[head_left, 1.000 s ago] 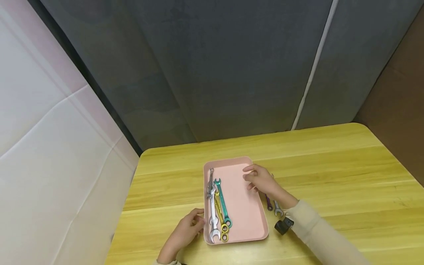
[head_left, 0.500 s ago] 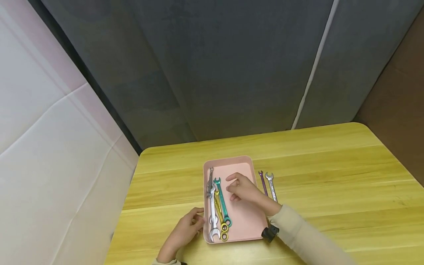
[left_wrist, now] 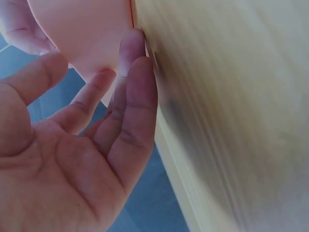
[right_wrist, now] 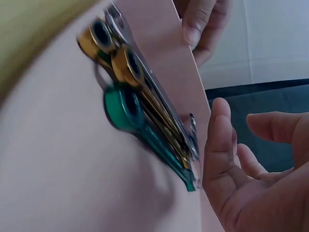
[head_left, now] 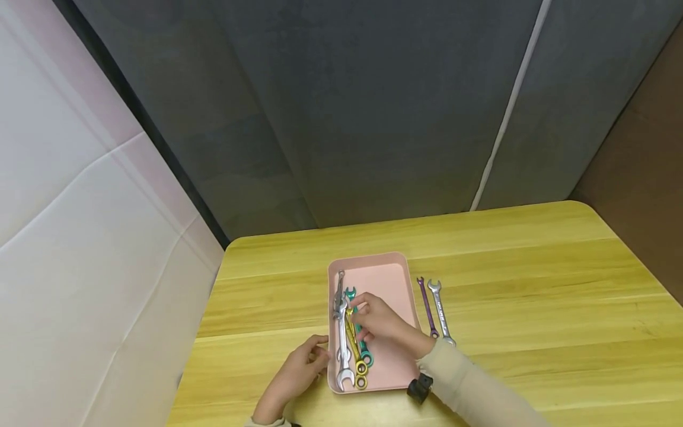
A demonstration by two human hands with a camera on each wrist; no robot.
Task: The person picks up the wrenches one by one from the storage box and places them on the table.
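With the left hand [head_left: 299,373] resting relaxed against the pink tray's [head_left: 392,279] near-left edge, the right hand [head_left: 381,323], fingers loose and grasping nothing, hovers over the bundled wrenches [head_left: 352,332] at the tray's left, which could scatter if nudged.

Head view high above, looking forward and down, pink tray [head_left: 392,279] small at lower centre. Wrist views very close: left from beside the tray's wall [left_wrist: 91,34], right low across wrenches [right_wrist: 145,106]. Tray shared by all three.

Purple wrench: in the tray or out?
Out. The purple wrench lies on the table right of the pink tray, beside a silver wrench.
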